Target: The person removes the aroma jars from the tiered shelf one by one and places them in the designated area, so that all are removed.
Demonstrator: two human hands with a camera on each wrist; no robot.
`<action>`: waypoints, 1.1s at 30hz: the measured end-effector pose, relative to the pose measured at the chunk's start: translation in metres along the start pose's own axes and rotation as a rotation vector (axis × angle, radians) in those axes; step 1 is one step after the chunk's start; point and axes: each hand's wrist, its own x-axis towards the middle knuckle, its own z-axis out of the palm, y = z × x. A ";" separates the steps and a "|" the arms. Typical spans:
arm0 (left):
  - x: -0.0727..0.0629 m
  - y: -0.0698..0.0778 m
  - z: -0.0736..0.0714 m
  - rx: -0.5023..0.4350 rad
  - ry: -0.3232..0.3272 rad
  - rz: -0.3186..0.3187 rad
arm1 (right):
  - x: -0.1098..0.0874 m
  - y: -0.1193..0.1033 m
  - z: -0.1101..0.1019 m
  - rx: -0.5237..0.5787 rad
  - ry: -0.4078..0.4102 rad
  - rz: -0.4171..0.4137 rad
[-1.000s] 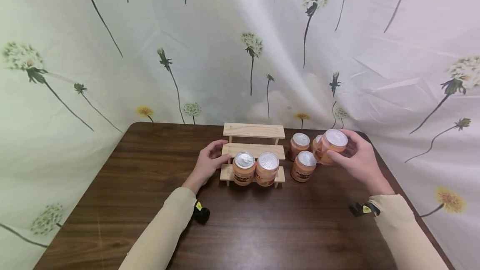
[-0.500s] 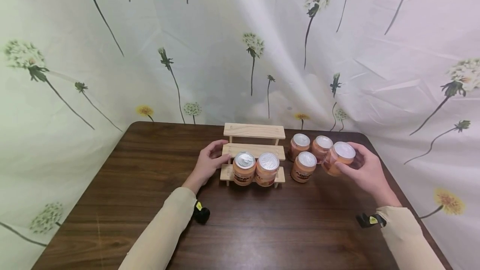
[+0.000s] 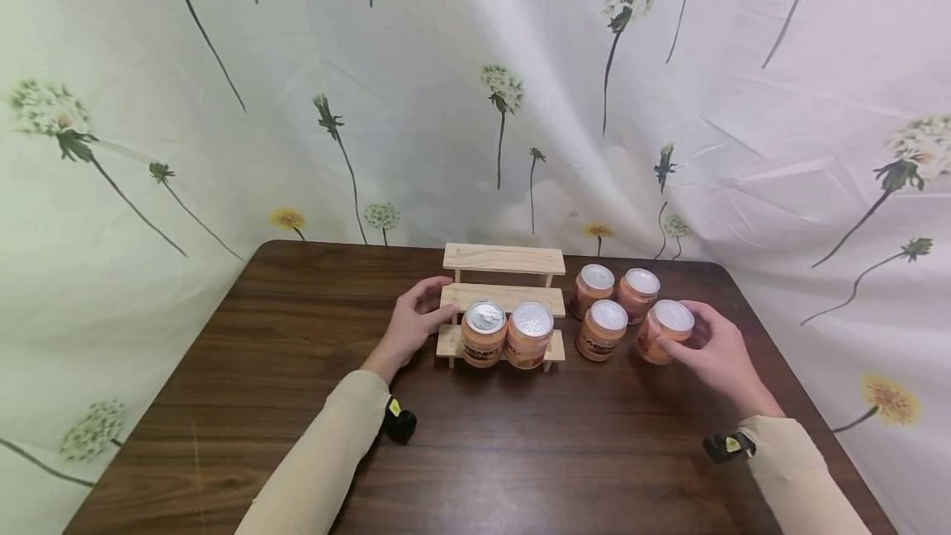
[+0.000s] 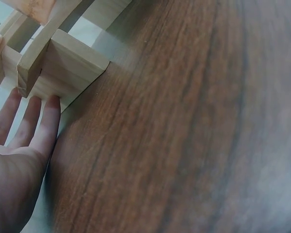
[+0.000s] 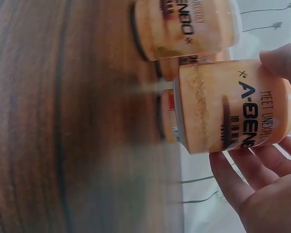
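My right hand [image 3: 719, 353] grips an orange jar [image 3: 664, 335] with a silvery foil top, thumb on the near side and fingers round the far side. In the right wrist view that jar [image 5: 223, 107] shows printed lettering; whether its base touches the table cannot be told. My left hand [image 3: 412, 320] holds the left end of a three-step wooden rack [image 3: 501, 297], thumb at the middle step's front. In the left wrist view several fingertips [image 4: 34, 104] meet the rack's side panel [image 4: 68, 68]. Two like jars [image 3: 483, 335] [image 3: 529, 337] stand side by side on the lowest step.
Three more jars stand right of the rack: one at the back left [image 3: 592, 291], one at the back right [image 3: 637, 295] and one in front [image 3: 601, 331]. The dark wooden table [image 3: 520, 452] ends at a dandelion-print cloth [image 3: 416, 106] behind.
My right hand has carried its jar from above the back-right jar, right and then nearer to me and lower, beside the front jar. My left hand and the rack stay still.
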 end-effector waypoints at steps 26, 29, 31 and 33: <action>0.003 0.003 0.000 0.012 -0.011 -0.048 | 0.007 0.026 0.020 0.043 -0.055 0.029; 0.002 0.005 0.001 0.014 -0.008 -0.058 | 0.007 0.025 0.020 0.038 -0.054 0.043; 0.002 0.005 0.001 0.010 -0.005 -0.061 | 0.007 0.024 0.020 0.035 -0.053 0.049; 0.002 0.003 0.001 0.009 -0.003 -0.059 | 0.007 0.023 0.020 0.028 -0.054 0.053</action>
